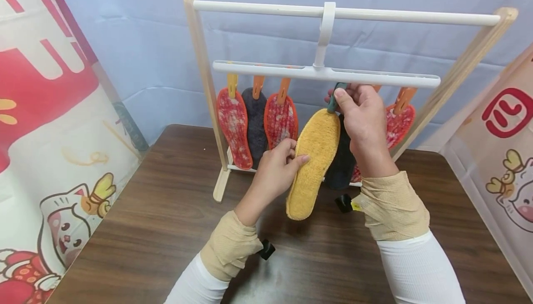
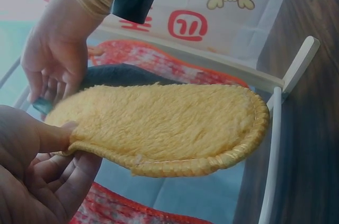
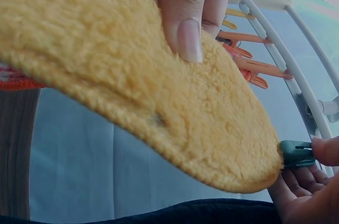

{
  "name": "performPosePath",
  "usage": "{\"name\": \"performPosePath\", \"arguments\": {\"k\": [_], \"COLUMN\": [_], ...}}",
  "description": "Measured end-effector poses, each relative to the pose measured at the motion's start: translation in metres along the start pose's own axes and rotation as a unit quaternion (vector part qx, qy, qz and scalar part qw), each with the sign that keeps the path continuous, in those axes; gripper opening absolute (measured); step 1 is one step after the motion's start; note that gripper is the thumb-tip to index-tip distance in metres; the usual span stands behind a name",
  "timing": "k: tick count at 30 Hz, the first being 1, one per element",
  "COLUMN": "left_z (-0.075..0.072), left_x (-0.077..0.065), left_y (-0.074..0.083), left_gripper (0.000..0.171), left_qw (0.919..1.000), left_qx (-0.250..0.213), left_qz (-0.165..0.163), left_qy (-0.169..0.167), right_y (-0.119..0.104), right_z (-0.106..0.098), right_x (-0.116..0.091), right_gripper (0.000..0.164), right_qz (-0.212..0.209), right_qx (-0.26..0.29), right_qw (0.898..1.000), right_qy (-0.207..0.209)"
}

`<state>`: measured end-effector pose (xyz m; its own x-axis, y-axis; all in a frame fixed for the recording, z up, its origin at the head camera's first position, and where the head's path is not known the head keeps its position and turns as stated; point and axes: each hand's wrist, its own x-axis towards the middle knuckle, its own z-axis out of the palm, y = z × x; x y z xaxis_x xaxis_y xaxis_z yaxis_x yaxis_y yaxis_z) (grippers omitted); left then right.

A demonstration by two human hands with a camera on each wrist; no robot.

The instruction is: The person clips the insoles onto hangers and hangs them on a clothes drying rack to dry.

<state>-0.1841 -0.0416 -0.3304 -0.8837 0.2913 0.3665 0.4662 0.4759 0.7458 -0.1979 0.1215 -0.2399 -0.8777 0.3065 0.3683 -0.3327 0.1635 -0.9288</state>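
Note:
A fuzzy yellow insole (image 1: 312, 174) hangs tilted in front of the white hanger (image 1: 266, 71). My left hand (image 1: 276, 167) pinches its side edge, thumb on the fluffy face and fingers behind. A dark green clothespin (image 3: 297, 153) meets the insole's narrow top end. My right hand (image 1: 366, 121) pinches that clothespin between thumb and fingers, just below the hanger bar. Right behind the yellow insole hangs a dark insole (image 1: 339, 172), partly hidden by it. In the left wrist view the insole (image 2: 169, 128) shows its stitched rim.
Left on the hanger, red patterned insoles (image 1: 234, 128) and a dark grey insole (image 1: 256, 123) hang from yellow and orange clothespins (image 1: 284, 91). Another red insole (image 1: 399, 121) hangs at right. The hanger hooks over a white rod (image 1: 258, 9) of a wooden-legged rack on the brown table (image 1: 166, 230).

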Motion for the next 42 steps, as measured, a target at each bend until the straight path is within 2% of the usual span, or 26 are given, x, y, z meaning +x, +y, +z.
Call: {"name": "performPosePath", "arguments": {"k": [8, 33, 42], "left_z": [0.0004, 0.0003, 0.0012], "left_x": [0.0017, 0.0072, 0.0102], "left_y": [0.0005, 0.0032, 0.0035], "left_gripper": [0.030, 0.032, 0.031], "left_qw": [1.0000, 0.9999, 0.9999], "left_qx": [-0.004, 0.007, 0.007], "left_qz": [-0.005, -0.011, -0.007], "left_qy": [-0.004, -0.003, 0.004], "right_y": [0.0001, 0.0001, 0.0003], "right_z": [0.0004, -0.0005, -0.0001], "right_x": [-0.0007, 0.0000, 0.0001], "right_gripper": [0.039, 0.035, 0.033], "right_qz": [-0.005, -0.001, -0.007], "right_qx": [-0.007, 0.029, 0.013], "right_qw": [1.000, 1.000, 1.000], "right_qy": [-0.001, -0.005, -0.005]}}
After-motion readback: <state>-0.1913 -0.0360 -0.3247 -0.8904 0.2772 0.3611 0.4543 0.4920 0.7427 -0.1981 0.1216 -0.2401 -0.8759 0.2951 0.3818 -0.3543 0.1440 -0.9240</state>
